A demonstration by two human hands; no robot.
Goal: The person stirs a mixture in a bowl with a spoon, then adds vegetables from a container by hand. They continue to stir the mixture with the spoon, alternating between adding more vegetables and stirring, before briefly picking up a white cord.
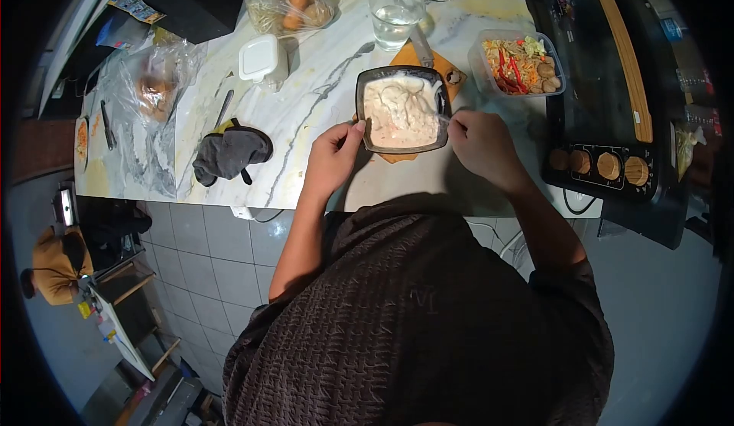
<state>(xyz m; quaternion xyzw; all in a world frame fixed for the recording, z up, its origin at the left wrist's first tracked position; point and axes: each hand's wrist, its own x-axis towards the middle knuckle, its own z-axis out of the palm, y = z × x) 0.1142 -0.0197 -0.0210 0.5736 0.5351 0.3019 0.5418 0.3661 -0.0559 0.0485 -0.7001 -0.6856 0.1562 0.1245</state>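
A dark square bowl (pixel 362 105) holds a creamy, pale pink mixture (pixel 397 108) with a whiter mass toward its far side. My left hand (pixel 333 154) is closed on the bowl's left rim, thumb and fingers pinched together. At the bowl's right edge, my right hand (pixel 485 147) is closed on a thin, pale utensil (pixel 443 117) that dips into the mixture; its kind is hard to make out. Beneath the bowl lies an orange-brown cutting board (pixel 407 55). A grey handle (pixel 421 47) and a small brownish piece (pixel 453 76) rest on the board.
Right of the board stands a clear container of cut vegetables (pixel 520 66), beside a black stove (pixel 604 128) with wooden knobs. A cup of water (pixel 394 24), white lidded tub (pixel 262 60), dark oven mitt (pixel 233 153) and plastic bags (pixel 287 1) share the marble counter (pixel 321 59). A person (pixel 60 264) is far left.
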